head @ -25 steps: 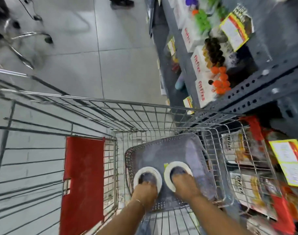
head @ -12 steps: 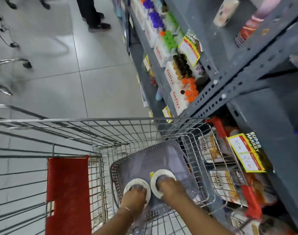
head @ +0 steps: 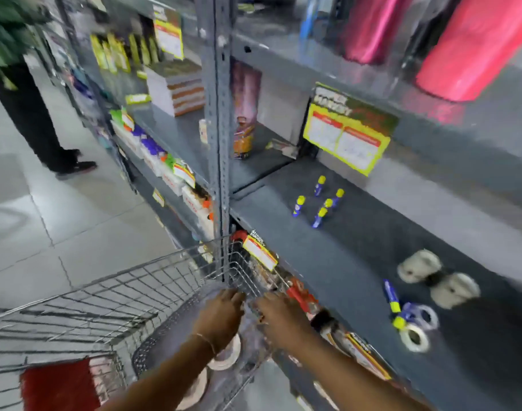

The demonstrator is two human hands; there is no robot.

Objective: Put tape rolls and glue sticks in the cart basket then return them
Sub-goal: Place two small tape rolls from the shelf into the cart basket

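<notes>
My left hand (head: 221,318) and my right hand (head: 280,320) hover side by side above the grey plastic basket (head: 165,345) in the wire cart (head: 120,292), fingers stretched forward and holding nothing. Two white tape rolls (head: 228,355) lie in the basket under my left forearm. On the grey shelf (head: 343,262) to the right stand several blue glue sticks with yellow caps (head: 319,200). One more glue stick (head: 391,301) lies near the shelf's front. Beside it are several tape rolls (head: 418,266), one white roll (head: 414,338) nearest the edge. The picture is blurred.
A grey steel upright (head: 221,143) rises just beyond the cart's front corner. A yellow price card (head: 347,137) hangs over the shelf. A person's legs (head: 31,114) stand in the aisle at far left. The cart's red seat flap (head: 58,387) is at lower left.
Both hands have let go of the two tape rolls in the basket and risen above it. The view has swung up and right, bringing the shelf with glue sticks and tape into sight.
</notes>
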